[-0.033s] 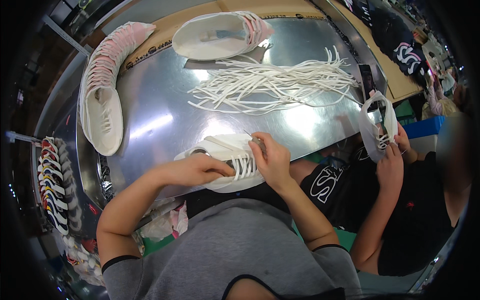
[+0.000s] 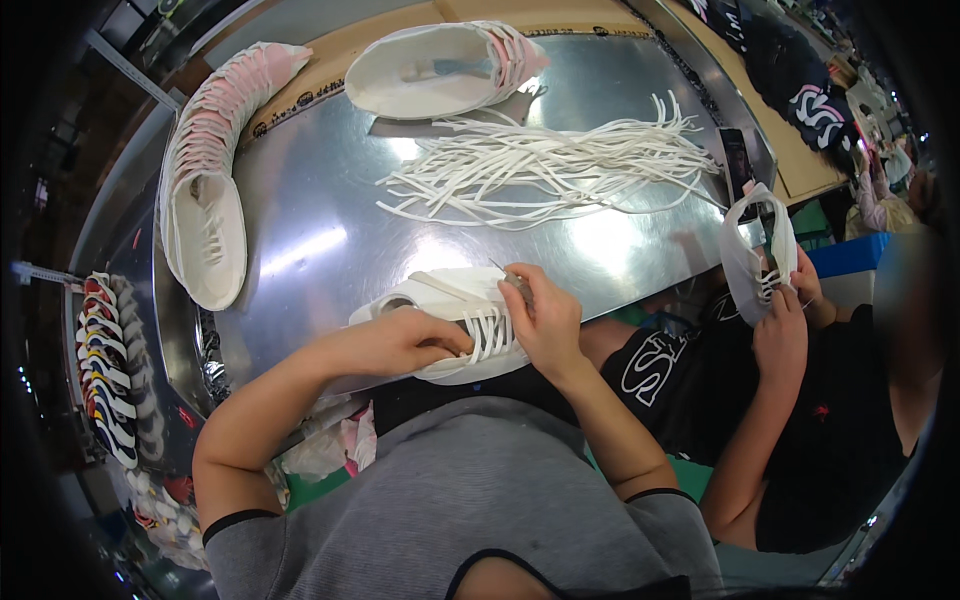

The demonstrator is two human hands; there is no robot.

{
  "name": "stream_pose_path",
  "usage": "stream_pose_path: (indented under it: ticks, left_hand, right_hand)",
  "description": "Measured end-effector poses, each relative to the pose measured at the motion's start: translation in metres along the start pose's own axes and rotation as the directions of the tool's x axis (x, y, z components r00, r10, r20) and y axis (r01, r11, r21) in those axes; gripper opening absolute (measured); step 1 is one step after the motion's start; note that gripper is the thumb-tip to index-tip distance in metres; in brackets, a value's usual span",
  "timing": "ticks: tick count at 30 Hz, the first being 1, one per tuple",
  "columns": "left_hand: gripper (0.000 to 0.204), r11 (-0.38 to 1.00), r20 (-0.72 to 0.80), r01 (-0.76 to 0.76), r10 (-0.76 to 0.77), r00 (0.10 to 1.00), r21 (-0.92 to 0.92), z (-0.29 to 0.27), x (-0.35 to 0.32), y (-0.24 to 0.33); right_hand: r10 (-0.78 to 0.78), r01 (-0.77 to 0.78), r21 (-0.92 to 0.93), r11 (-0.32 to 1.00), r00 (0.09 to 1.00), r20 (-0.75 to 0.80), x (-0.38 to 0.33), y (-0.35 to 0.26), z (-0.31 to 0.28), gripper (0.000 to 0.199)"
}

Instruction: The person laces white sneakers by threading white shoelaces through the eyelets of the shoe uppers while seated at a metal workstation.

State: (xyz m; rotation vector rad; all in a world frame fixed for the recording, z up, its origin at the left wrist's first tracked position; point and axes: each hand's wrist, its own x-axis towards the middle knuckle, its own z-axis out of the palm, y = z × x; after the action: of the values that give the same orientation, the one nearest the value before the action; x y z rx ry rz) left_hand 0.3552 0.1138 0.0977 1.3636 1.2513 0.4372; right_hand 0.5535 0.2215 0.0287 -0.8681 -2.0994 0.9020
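A white shoe upper point(image 2: 440, 290) lies at the near edge of the metal table, with white laces point(image 2: 488, 335) threaded in rows across its front. At the lace rows, my left hand point(image 2: 415, 340) has its fingers bent and closed at the upper's opening; the fingertips are partly hidden. My right hand point(image 2: 543, 315) rests over the front of the upper. Its closed fingers hold a small awl-like tool point(image 2: 519, 288) with a brownish handle and a thin metal tip pointing up and left.
A pile of loose white laces point(image 2: 550, 170) lies on the metal table point(image 2: 300, 240) beyond my hands. Nested uppers point(image 2: 210, 230) curve along the left, more point(image 2: 420, 75) at the back. At right, a co-worker's hands point(image 2: 780, 335) hold another upper point(image 2: 745, 250). A phone point(image 2: 735, 160) lies nearby.
My left hand has shifted very slightly to the right at the lace rows. My right hand and its tool look almost unchanged.
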Motion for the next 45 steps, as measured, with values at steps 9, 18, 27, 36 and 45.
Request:
stream_pose_path:
  ticks: [9,18,27,36,45]
  left_hand:
    - [0.014,0.710,-0.036,-0.042,0.094,0.995,0.703,0.006,-0.007,-0.003]
    - [0.011,0.809,-0.261,-0.058,0.256,0.931,0.585,0.023,-0.024,0.018]
    - [0.024,0.680,-0.260,-0.231,0.538,0.801,0.695,-0.014,-0.027,-0.003]
    - [0.042,0.240,-0.394,-0.340,-0.232,0.889,-0.909,0.073,-0.028,-0.038]
    - [0.046,0.111,-0.482,-0.472,-0.317,0.817,-0.874,0.086,-0.015,-0.048]
  right_hand:
    - [0.003,-0.006,-0.054,0.999,0.998,-0.068,-0.003,0.008,0.007,0.017]
    - [0.335,-0.493,0.592,0.637,0.869,0.363,0.008,0.018,-0.026,0.014]
    - [0.365,-0.665,0.518,0.538,0.737,0.569,-0.008,0.005,-0.017,0.022]
    - [0.381,-0.548,0.833,0.067,0.786,0.486,-0.019,0.008,0.007,0.008]
    - [-0.105,0.063,0.173,0.983,0.962,0.251,-0.012,-0.054,-0.025,0.011]
